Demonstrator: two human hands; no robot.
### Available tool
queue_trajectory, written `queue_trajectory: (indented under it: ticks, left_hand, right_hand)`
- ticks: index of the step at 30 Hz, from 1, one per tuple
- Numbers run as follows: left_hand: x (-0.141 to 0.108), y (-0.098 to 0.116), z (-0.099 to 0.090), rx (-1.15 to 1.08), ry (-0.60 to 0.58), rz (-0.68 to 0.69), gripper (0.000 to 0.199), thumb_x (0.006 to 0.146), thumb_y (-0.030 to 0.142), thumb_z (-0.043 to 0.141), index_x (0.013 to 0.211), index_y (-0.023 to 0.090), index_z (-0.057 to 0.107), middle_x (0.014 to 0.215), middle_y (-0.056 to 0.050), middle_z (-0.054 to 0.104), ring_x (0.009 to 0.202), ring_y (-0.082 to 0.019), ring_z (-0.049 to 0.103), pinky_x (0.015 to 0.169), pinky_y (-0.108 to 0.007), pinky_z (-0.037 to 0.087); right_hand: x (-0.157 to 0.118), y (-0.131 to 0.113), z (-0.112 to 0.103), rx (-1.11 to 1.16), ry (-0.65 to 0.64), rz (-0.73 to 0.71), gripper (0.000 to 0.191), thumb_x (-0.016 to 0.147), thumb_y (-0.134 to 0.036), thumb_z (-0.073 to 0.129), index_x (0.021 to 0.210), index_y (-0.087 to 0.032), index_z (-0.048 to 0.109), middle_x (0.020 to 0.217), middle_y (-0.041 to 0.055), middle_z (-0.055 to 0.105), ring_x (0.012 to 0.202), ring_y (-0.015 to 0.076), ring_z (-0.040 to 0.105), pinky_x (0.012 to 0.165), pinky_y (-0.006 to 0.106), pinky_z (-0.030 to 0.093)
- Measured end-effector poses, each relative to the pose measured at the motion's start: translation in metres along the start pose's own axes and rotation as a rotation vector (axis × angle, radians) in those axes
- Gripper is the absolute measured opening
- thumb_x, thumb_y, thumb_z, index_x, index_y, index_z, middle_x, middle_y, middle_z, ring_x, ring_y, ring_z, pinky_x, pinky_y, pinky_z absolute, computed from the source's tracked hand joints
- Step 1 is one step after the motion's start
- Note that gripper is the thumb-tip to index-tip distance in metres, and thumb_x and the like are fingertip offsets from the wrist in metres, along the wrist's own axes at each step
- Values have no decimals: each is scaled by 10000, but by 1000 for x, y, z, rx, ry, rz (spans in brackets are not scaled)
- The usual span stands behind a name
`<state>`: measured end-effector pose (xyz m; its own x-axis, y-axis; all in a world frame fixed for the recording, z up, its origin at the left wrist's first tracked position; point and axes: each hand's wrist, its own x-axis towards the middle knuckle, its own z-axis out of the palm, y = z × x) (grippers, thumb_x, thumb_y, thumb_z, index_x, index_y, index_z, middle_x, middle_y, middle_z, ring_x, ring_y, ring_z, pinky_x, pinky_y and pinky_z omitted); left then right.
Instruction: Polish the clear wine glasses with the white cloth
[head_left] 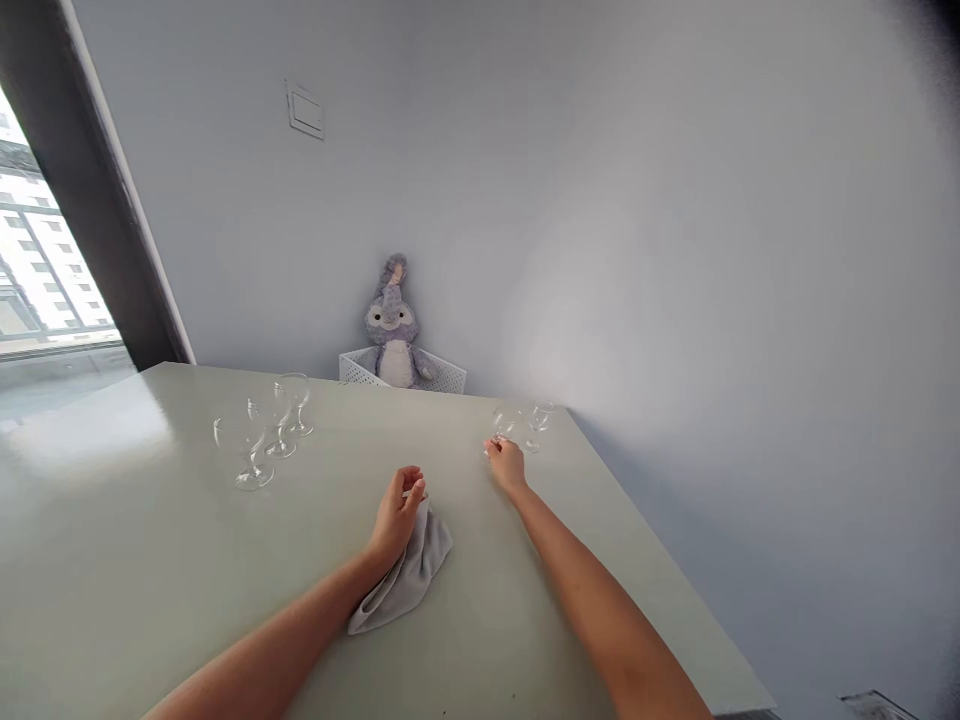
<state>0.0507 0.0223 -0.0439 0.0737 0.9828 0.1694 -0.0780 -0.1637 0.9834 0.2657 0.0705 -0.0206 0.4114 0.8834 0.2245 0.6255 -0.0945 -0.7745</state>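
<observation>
Head view, taking twelve as straight away from the person: the right hand [507,462] reaches just past twelve, fingertips pinched low on a stemmed glass [508,417] near the far right corner of the table [322,580]. That glass looks roughly upright from where I stand, long axis vertical, its bowl rising behind the fingers; any slight lean I cannot make out. Another glass [541,416] stands just beside it, towards one.

The table's far edge runs close behind both glasses, and the right edge slants from that corner down towards five, with the wall [712,350] beyond it. Room to move lies mostly towards nine, where the tabletop spreads wide; more of it separates the left hand [397,515] from three upright glasses [281,449] between ten and eleven.

At eleven, well apart from the right hand, the left one lies over a grey cloth [429,560], fingers loosely curled; whether they grip it, I can't tell. The crumpled cloth stretches from seven to one, its pointed corner towards seven. A plush toy [396,360] sits in a white basket [448,377] past the far edge, near half past eleven.
</observation>
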Motion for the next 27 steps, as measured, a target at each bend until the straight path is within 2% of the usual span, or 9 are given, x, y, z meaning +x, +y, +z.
queue_trajectory:
  ticks: [2, 5, 8, 10, 14, 16, 21, 24, 27]
  left_hand:
    - [0, 0, 0, 15, -12, 0, 304, 760, 421, 487, 960, 192, 506, 930, -48, 552, 863, -163, 556, 775, -323, 455]
    - [0, 1, -1, 19, -19, -11, 298, 762, 419, 486, 959, 196, 504, 895, -38, 548, 859, -166, 558, 776, -320, 454]
    - [0, 1, -2, 14, -27, -7, 293, 760, 418, 490, 953, 199, 508, 876, -33, 547, 872, -168, 554, 781, -316, 450]
    - [1, 0, -2, 7, -27, -11, 295, 752, 419, 500, 948, 199, 514, 871, -33, 550, 871, -168, 552, 779, -313, 449]
    - [2, -1, -2, -8, -15, -31, 296, 734, 422, 520, 928, 198, 528, 853, -31, 558, 863, -172, 554, 766, -313, 452]
    - [1, -1, -2, -6, -17, -30, 286, 738, 414, 516, 925, 198, 529, 847, -29, 556, 854, -170, 554, 770, -315, 451]
    - [-1, 1, -1, -28, 4, -8, 261, 767, 393, 477, 939, 200, 509, 864, -31, 534, 835, -155, 533, 738, -299, 458]
    - [4, 3, -5, -45, 145, 43, 262, 765, 360, 480, 979, 208, 484, 923, -43, 524, 857, -150, 520, 731, -286, 448]
    - [18, 6, -20, -68, 423, 44, 295, 738, 316, 505, 1013, 221, 454, 961, -43, 507, 829, -135, 517, 712, -272, 440]
  right_hand:
    - [15, 15, -4, -70, 13, 72, 187, 758, -277, 467, 674, -168, 594, 648, 29, 597, 692, 175, 558, 621, 251, 390]
    - [31, 31, -5, -147, 10, 158, 175, 808, -274, 482, 811, -147, 603, 805, 55, 613, 760, 171, 566, 675, 291, 429]
    - [44, 38, -2, -191, -1, 217, 243, 848, -303, 486, 1027, -147, 541, 1025, 67, 563, 867, 169, 559, 747, 357, 466]
    - [52, 41, -1, -205, -1, 244, 288, 852, -308, 487, 1098, -159, 501, 1098, 72, 527, 913, 178, 550, 769, 381, 471]
    - [59, 42, -2, -204, 22, 273, 285, 855, -306, 482, 1099, -161, 502, 1104, 72, 525, 916, 177, 548, 772, 381, 471]
    - [57, 43, -4, -191, 41, 274, 258, 845, -307, 493, 1051, -155, 527, 1048, 67, 553, 885, 174, 556, 758, 366, 465]
    - [30, 40, -11, -106, 125, 234, 255, 765, -302, 497, 970, -156, 537, 873, 82, 603, 787, 208, 569, 665, 304, 412]
    - [4, 30, -9, -6, 97, 137, 278, 731, -331, 476, 940, -157, 535, 794, 64, 602, 691, 190, 560, 610, 279, 399]
    - [-24, 14, -3, 106, 2, 19, 247, 708, -339, 472, 863, -164, 554, 703, 33, 590, 624, 169, 536, 575, 261, 399]
